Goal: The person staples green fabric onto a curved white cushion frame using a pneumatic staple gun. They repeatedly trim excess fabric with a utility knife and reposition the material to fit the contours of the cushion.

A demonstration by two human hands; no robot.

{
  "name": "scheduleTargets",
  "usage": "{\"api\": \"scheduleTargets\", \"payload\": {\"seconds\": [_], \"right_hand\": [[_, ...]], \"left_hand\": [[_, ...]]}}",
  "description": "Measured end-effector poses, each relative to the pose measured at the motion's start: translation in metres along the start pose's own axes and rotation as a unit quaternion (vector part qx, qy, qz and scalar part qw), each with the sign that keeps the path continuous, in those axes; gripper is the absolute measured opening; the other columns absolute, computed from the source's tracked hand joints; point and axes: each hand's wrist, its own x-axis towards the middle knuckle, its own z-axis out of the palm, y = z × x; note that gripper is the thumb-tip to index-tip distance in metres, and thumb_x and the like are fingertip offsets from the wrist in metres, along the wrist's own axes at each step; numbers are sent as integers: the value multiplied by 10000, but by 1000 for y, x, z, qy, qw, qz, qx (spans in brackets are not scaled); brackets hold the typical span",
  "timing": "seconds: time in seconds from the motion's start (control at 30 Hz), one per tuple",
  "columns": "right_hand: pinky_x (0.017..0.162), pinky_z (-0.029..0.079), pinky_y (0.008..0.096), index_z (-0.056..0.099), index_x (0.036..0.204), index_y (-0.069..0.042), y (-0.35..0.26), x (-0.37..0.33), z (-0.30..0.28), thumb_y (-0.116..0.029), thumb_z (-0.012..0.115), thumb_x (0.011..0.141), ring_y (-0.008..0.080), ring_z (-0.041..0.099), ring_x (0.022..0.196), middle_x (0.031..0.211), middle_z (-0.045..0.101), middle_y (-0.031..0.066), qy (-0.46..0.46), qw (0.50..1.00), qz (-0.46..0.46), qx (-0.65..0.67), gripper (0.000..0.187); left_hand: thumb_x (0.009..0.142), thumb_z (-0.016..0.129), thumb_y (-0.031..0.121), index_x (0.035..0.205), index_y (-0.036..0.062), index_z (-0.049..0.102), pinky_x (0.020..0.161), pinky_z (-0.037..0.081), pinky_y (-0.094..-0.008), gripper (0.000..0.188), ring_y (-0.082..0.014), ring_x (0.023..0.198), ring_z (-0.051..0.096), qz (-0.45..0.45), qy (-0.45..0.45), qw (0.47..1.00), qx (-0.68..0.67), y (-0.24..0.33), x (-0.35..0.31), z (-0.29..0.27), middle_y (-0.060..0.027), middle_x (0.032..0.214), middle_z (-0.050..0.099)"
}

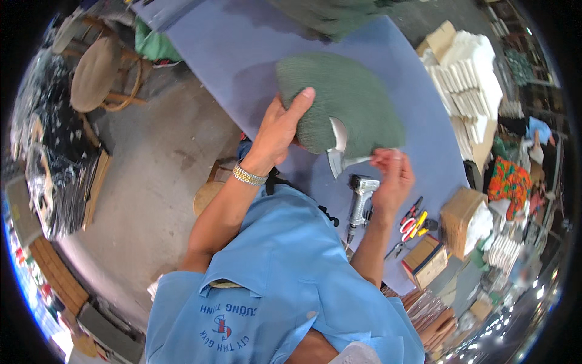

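Observation:
A dark green fabric-covered pad (pixel 342 91) with rounded outer edges is held tilted over the blue-grey table (pixel 427 130). My left hand (pixel 279 130) grips its left edge, thumb on the top face and the other fingers hidden underneath. Along the near edge, a pale flap of material (pixel 335 162) hangs out beside a notch in the green cover. My right hand (pixel 394 176) pinches the cover at the near right corner, fingertips drawn together. Just below that hand, a silver air staple gun (pixel 361 197) lies on the table, apart from both hands.
Red- and yellow-handled hand tools (pixel 413 225) and a small box (pixel 424 261) lie at the table's right. Beyond stand an open carton (pixel 462 221) and stacked white pads (pixel 464 91). Another green piece (pixel 330 15) rests at the far end. A round stool (pixel 96 76) stands left.

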Motion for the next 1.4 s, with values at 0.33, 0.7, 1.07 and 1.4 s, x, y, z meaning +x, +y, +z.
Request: {"api": "scheduleTargets", "payload": {"seconds": [0.33, 0.7, 1.07, 1.4], "right_hand": [[567, 558, 300, 690, 923, 0, 19, -19, 38, -550, 426, 1106, 182, 701, 633, 770, 703, 106, -161, 948, 258, 95, 637], [485, 508, 286, 695, 764, -8, 35, -36, 81, -544, 546, 1062, 157, 634, 517, 636, 669, 94, -258, 911, 313, -78, 631], [605, 439, 287, 625, 676, -32, 30, -36, 80, -458, 497, 1112, 114, 545, 612, 601, 586, 35, -254, 928, 67, -264, 623], [714, 461, 312, 622, 682, -22, 31, -12, 113, -466, 487, 1113, 148, 587, 699, 670, 630, 57, -271, 940, 57, -201, 633]], "left_hand": [[992, 616, 626, 1244, 149, 648, 663, 563, -311, 540, -124, 908, 703, -143, 110, 975, -130, -85, -5, -39, 8, 1037, 743], [1017, 593, 604, 1313, 60, 596, 802, 593, -479, 619, -244, 1054, 696, -162, 148, 968, -119, -145, -9, -72, -107, 1193, 696], [1058, 546, 545, 1380, 29, 524, 719, 623, -471, 608, -286, 1068, 700, -184, 163, 943, -224, -132, -9, -55, -143, 1284, 654], [987, 667, 332, 1530, -7, 451, 1240, 313, -475, 675, -416, 1493, 394, 226, 150, 875, 402, -105, -36, -84, -286, 1570, 440]]}}
